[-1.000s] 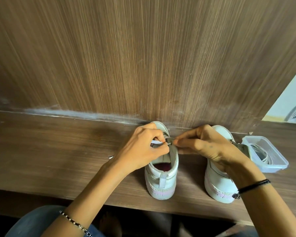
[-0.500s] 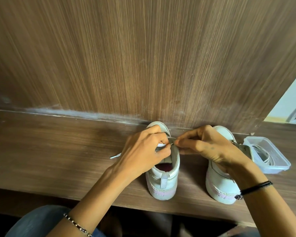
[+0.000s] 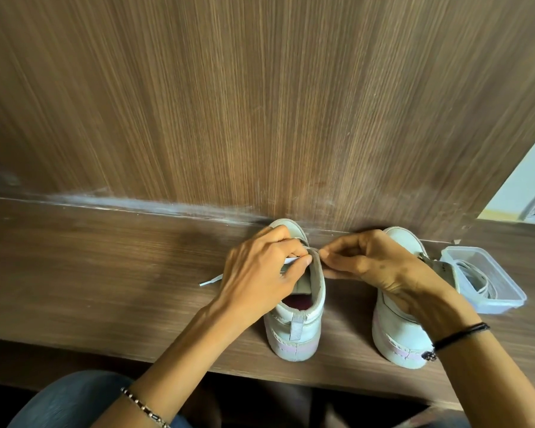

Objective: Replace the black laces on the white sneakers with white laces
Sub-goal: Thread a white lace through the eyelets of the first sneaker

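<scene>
Reaches forward with both bare forearms (a bracelet on each wrist). Pinches a white lace (image 3: 292,261) between thumb and forefinger of the curled left hand (image 3: 260,274); pinches the sneaker (image 3: 294,335) rim with the curled right hand (image 3: 374,262), fingertips nearly meeting.

A: Count check. Sneakers?
B: Two. Gripped sneaker (image 3: 294,322) sits at the pinch, second sneaker (image 3: 396,335) is just right of it.
A: Hands?
B: Two. Left hand (image 3: 260,273) and right hand (image 3: 374,261), both pinching at the same sneaker's top edge.
A: Laces?
B: One white lace (image 3: 210,281) in the left pinch, with one loose tip showing left of the grip. There are more white loops (image 3: 473,278) well right of the grip; can't tell how many.
A: Containers?
B: One clear tub (image 3: 504,299) holding those loops, beyond the second sneaker.
A: Wrists?
B: Two bracelets, one each: beaded bracelet (image 3: 142,407) on the left, black cord (image 3: 460,335) on the right.
A: Surfaces?
B: One wooden shelf (image 3: 105,273) and one wood panel (image 3: 260,103) behind the grip.
</scene>
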Action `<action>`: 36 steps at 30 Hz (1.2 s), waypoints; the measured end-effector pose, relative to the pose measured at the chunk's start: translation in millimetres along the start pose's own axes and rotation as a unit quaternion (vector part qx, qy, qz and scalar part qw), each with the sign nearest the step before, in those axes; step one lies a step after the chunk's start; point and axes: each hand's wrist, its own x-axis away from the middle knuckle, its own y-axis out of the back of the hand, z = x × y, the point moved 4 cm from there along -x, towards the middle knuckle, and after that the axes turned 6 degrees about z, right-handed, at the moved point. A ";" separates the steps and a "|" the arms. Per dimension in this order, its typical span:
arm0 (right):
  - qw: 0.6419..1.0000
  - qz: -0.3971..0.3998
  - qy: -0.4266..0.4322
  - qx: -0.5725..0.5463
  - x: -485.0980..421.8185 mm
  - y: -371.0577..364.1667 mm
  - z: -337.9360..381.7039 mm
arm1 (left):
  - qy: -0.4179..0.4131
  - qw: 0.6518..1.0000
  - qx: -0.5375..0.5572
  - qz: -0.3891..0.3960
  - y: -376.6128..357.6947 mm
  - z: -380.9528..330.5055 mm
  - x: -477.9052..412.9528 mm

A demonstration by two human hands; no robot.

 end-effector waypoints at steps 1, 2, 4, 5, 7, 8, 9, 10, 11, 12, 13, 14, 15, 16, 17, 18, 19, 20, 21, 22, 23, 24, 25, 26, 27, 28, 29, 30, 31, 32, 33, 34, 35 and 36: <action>1.000 -0.007 0.007 0.027 -1.4 -0.1 0.2 | -0.011 1.000 -0.001 -0.007 0.6 0.0 -1.1; 0.998 -0.019 0.014 0.059 -2.8 0.1 0.5 | -0.020 1.000 -0.003 -0.013 1.8 0.6 -2.3; 0.991 -0.059 0.029 0.115 -5.3 2.4 0.2 | -0.018 1.000 -0.014 -0.004 4.7 3.4 -4.1; 0.987 -0.083 0.039 0.132 -5.9 3.9 1.2 | -0.006 1.000 -0.014 0.012 5.1 5.3 -3.9; 0.982 -0.136 0.066 0.113 -5.4 8.4 4.1 | 0.039 0.997 0.024 0.061 2.9 10.1 -2.4; 0.983 -0.153 0.077 0.059 -4.8 10.2 5.3 | 0.064 0.994 0.051 0.079 1.8 12.4 -1.5; 0.983 -0.157 0.088 -0.030 -4.5 10.3 7.2 | 0.086 0.989 0.072 0.093 0.7 13.9 -1.0; 0.975 -0.151 0.098 -0.131 -4.2 9.5 9.2 | 0.106 0.985 0.083 0.108 -0.7 15.2 -0.3; 0.958 -0.144 0.112 -0.223 -3.8 9.9 12.8 | 0.126 0.980 0.091 0.122 -3.2 17.6 0.0; 0.935 -0.142 0.133 -0.297 -4.1 12.8 15.8 | 0.146 0.975 0.098 0.136 -5.3 19.9 0.3; 0.907 -0.142 0.165 -0.361 -4.5 17.3 18.4 | 0.166 0.970 0.104 0.148 -7.2 22.4 0.7; 0.874 -0.145 0.202 -0.417 -3.9 23.5 21.1 | 0.181 0.965 0.107 0.155 -8.5 24.5 1.0; 0.843 -0.154 0.238 -0.457 -3.2 30.6 23.1 | 0.193 0.962 0.110 0.159 -8.8 26.0 1.3; 0.825 -0.176 0.267 -0.466 -1.6 38.1 23.7 | 0.201 0.960 0.112 0.162 -8.5 26.3 1.8; 0.824 -0.210 0.287 -0.441 0.9 45.3 22.8 | 0.206 0.958 0.115 0.164 -8.2 26.1 2.0; 0.840 -0.251 0.291 -0.383 4.5 50.0 21.8 | 0.206 0.957 0.118 0.164 -8.2 25.9 2.0; 0.868 -0.287 0.281 -0.293 6.9 53.1 19.8 | 0.206 0.957 0.118 0.164 -8.4 25.8 1.7; 0.900 -0.307 0.257 -0.174 8.3 53.5 18.4 | 0.204 0.958 0.117 0.164 -8.4 25.5 1.5; 0.926 -0.302 0.224 -0.037 7.8 50.5 17.4 | 0.205 0.958 0.118 0.164 -8.5 25.5 1.5; 0.940 -0.265 0.191 0.095 5.3 44.3 15.9 | 0.205 0.958 0.118 0.164 -8.3 25.5 1.6; 0.941 -0.213 0.162 0.208 2.1 36.6 12.8 | 0.204 0.958 0.118 0.165 -8.4 25.6 1.6; 0.933 -0.165 0.140 0.289 0.1 27.9 10.2 | 0.202 0.958 0.117 0.165 -8.1 25.6 1.3; 0.925 -0.128 0.128 0.334 -1.0 20.4 8.5 | 0.201 0.959 0.116 0.164 -7.8 25.6 1.1; 0.925 -0.095 0.119 0.347 -1.6 13.6 7.8 | 0.199 0.960 0.115 0.162 -7.3 25.8 1.0; 0.927 -0.068 0.112 0.351 -2.5 8.9 6.6 | 0.199 0.960 0.117 0.158 -6.6 26.3 0.8; 0.926 -0.048 0.106 0.360 -3.4 5.9 5.9 | 0.198 0.961 0.118 0.152 -5.7 27.3 0.4; 0.921 -0.037 0.104 0.372 -4.4 5.3 4.7 | 0.195 0.963 0.116 0.145 -4.8 28.6 -0.1; 0.922 -0.036 0.109 0.371 -4.6 4.8 3.9 | 0.193 0.965 0.114 0.139 -4.3 30.0 -0.5; 0.928 -0.047 0.119 0.349 -4.4 5.1 4.1 | 0.190 0.966 0.114 0.134 -3.4 30.8 -0.9; 0.942 -0.069 0.133 0.300 -3.7 6.4 5.5 | 0.188 0.967 0.116 0.131 -2.2 31.0 -1.1; 0.958 -0.098 0.149 0.225 -2.4 8.1 9.1 | 0.188 0.967 0.118 0.129 -1.6 30.7 -1.2; 0.969 -0.127 0.171 0.126 -1.4 10.3 14.1 | 0.186 0.967 0.118 0.128 -0.6 29.5 -1.4; 0.970 -0.145 0.197 0.015 -0.6 13.8 19.3 | 0.185 0.968 0.116 0.127 0.2 28.8 -1.5; 0.959 -0.145 0.221 -0.100 0.8 17.3 24.9 | 0.183 0.969 0.112 0.126 0.7 28.1 -1.7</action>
